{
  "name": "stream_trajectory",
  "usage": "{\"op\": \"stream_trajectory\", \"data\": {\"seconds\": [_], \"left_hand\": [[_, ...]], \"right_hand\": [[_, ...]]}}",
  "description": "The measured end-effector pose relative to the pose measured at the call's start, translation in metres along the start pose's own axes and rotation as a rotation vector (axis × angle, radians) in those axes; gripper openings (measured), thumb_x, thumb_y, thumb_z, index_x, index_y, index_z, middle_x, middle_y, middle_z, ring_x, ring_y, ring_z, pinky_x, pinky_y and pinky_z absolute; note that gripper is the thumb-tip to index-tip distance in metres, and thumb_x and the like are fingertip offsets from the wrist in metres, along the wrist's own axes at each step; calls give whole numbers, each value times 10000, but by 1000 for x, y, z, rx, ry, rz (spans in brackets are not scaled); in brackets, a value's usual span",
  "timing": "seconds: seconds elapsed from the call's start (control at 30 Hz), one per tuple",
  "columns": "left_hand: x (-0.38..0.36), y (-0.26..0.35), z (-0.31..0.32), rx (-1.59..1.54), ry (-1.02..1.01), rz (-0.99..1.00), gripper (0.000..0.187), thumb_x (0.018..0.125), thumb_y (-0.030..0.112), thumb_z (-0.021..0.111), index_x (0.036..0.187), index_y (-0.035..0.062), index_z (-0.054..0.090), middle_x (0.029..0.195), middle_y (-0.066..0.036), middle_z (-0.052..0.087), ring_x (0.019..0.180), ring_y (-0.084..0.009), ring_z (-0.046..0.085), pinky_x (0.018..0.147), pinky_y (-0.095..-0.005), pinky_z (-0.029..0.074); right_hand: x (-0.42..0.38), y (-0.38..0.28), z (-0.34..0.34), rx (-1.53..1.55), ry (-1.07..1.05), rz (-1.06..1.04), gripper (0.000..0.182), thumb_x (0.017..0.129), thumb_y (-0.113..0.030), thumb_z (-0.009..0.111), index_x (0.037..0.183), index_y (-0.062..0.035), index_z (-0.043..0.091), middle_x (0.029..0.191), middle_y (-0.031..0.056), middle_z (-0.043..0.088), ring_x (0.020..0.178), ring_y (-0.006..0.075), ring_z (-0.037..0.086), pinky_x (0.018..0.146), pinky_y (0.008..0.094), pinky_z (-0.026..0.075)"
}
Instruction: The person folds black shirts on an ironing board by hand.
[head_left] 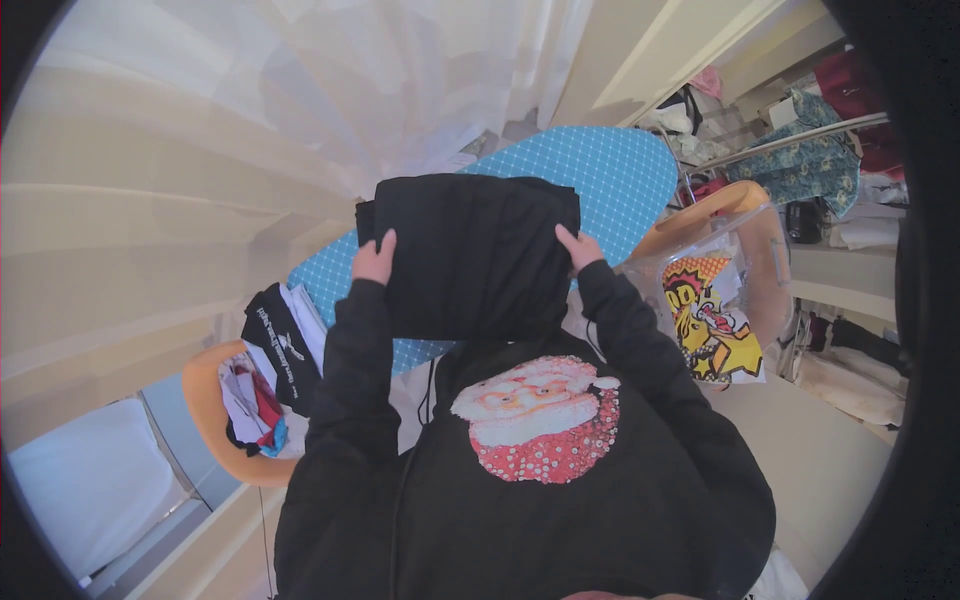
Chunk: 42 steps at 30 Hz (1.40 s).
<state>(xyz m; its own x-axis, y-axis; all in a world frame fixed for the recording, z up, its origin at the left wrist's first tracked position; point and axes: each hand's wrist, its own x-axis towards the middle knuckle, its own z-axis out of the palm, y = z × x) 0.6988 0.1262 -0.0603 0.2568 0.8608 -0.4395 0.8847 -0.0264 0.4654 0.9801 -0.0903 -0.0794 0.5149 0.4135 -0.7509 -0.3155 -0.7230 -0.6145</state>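
Note:
A black folded garment [480, 255] is held up in front of me by its two sides, over a blue ironing board [620, 170] with a white grid pattern. My left hand [373, 260] grips the left edge, its thumb lying on the near face. On the right edge, my right hand [580, 250] grips in the same way, thumb in front. The other fingers of both hands are hidden behind the cloth. What kind of garment it is cannot be made out.
Left of the board, an orange chair [215, 400] bears folded clothes, with a black printed one [285, 345] on top. At right, another orange chair [765, 240] holds a clear bin [740, 260] and a yellow printed cloth [710, 320]. White curtains [200, 180] hang along the left; clothes shelves [850, 250] stand at right.

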Motion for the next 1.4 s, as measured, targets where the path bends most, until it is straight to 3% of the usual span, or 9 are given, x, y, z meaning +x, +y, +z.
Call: {"op": "stream_trajectory", "data": {"seconds": [0.17, 0.47, 0.57, 0.67, 0.87, 0.97, 1.07, 1.23, 1.4], "left_hand": [[-26, -25, 27, -135, 294, 96, 471, 904, 411, 349, 714, -7, 459, 718, -223, 507, 729, -413, 473, 678, -444, 344], [-29, -49, 26, -157, 352, 67, 466, 896, 396, 389, 584, 54, 344, 564, -130, 405, 578, -292, 386, 597, -396, 310], [-60, -47, 19, -211, 274, 60, 446, 869, 468, 400, 691, 59, 408, 649, -111, 464, 638, -280, 434, 647, -369, 345], [-70, -73, 35, -121, 258, 57, 463, 874, 464, 392, 706, 40, 466, 672, -151, 518, 661, -344, 485, 638, -389, 361], [-61, -88, 49, -6, 330, 77, 459, 900, 428, 350, 643, 53, 410, 598, -189, 483, 604, -404, 465, 572, -460, 334], [-65, -87, 34, -109, 397, 16, 309, 836, 344, 478, 697, 68, 489, 686, -99, 501, 662, -275, 461, 645, -374, 362], [-59, -95, 26, -261, 372, -208, 473, 767, 431, 541, 1000, 21, 508, 853, -80, 532, 824, -239, 513, 790, -339, 380], [-13, -100, 27, -606, -124, -336, 842, 682, 616, 550, 1230, -8, 413, 1194, -159, 481, 941, -227, 500, 805, -295, 375], [-30, -40, 3, -734, -381, -230, 741, 630, 535, 677, 1150, 27, 533, 1113, -126, 567, 988, -247, 556, 878, -294, 422]], "right_hand": [[-22, 6, 28, -181, 184, -124, 637, 836, -523, 378, 928, 86, 539, 995, 245, 553, 931, 371, 508, 814, 385, 349], [-4, 36, -2, -127, 172, -289, 456, 822, -508, 461, 645, -143, 252, 654, -14, 244, 635, 128, 234, 601, 277, 213], [-36, 49, -9, -132, -108, -247, 537, 743, -451, 617, 1060, -57, 436, 1028, 69, 480, 922, 169, 461, 810, 307, 378], [-51, 77, -10, -213, -224, -160, 505, 701, -428, 684, 1010, -36, 609, 996, 72, 612, 879, 173, 572, 770, 299, 450], [-40, 103, -19, -179, 70, -155, 287, 780, -265, 618, 565, -139, 475, 533, 10, 497, 505, 108, 438, 532, 261, 371], [-44, 96, -25, -109, 42, -112, 296, 769, -409, 614, 657, -179, 464, 673, -32, 474, 609, 79, 419, 514, 239, 333], [-42, 94, -21, 223, -116, 136, 458, 796, -450, 573, 1045, -85, 452, 1068, 76, 506, 977, 198, 479, 810, 326, 389], [-62, 63, -5, 152, -126, 70, 693, 691, -407, 693, 1153, 62, 477, 1112, 159, 555, 971, 231, 567, 871, 310, 450], [-58, 47, -9, 171, -147, -39, 721, 729, -387, 673, 1228, 58, 404, 1234, 129, 465, 1111, 239, 468, 1003, 304, 332]]}}
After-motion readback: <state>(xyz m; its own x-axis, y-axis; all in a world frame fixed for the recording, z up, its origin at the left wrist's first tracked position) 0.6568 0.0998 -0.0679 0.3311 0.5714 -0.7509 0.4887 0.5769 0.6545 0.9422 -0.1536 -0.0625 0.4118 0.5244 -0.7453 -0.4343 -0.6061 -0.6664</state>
